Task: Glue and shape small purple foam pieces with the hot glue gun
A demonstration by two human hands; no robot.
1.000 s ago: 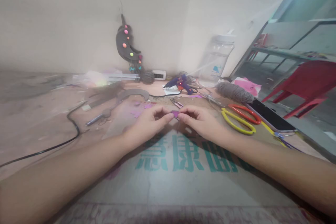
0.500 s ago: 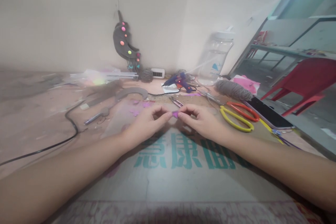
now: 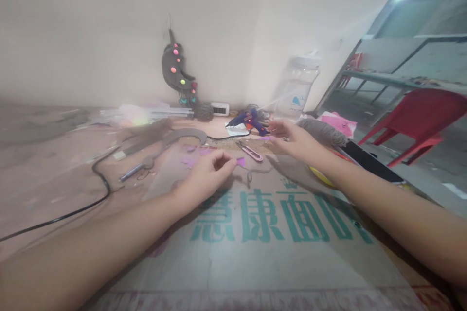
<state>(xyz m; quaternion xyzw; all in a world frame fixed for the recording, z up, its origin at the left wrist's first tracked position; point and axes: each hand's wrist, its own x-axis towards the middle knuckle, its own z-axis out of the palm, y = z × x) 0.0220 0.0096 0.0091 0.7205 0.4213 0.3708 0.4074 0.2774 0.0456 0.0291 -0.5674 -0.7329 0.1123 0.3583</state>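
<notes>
Between the thumb and finger of my left hand [image 3: 209,172] is a small purple piece [image 3: 241,162], sticking out to the right. My right hand [image 3: 290,137] is stretched forward with its fingers apart, beside the handle of a dark blue glue gun [image 3: 248,119]. Whether the fingertips touch the handle I cannot tell. The gun rests on a white paper [image 3: 236,129]. Pink thread snips [image 3: 251,151] and a loose grey strand of yarn [image 3: 249,177] lie between the hands. More purple pieces [image 3: 189,161] are behind my left hand.
A water bottle [image 3: 297,90] stands at the back right, near a grey yarn bundle [image 3: 323,131] and a phone [image 3: 372,163]. Yellow-handled scissors [image 3: 321,176] are partly hidden by my right arm. A decorated crescent [image 3: 173,70] hangs on the wall. A black cable [image 3: 105,187] crosses the left side.
My right hand has let go of the purple piece and moved forward and right to the glue gun. My left hand still pinches the piece. The view has shifted slightly.
</notes>
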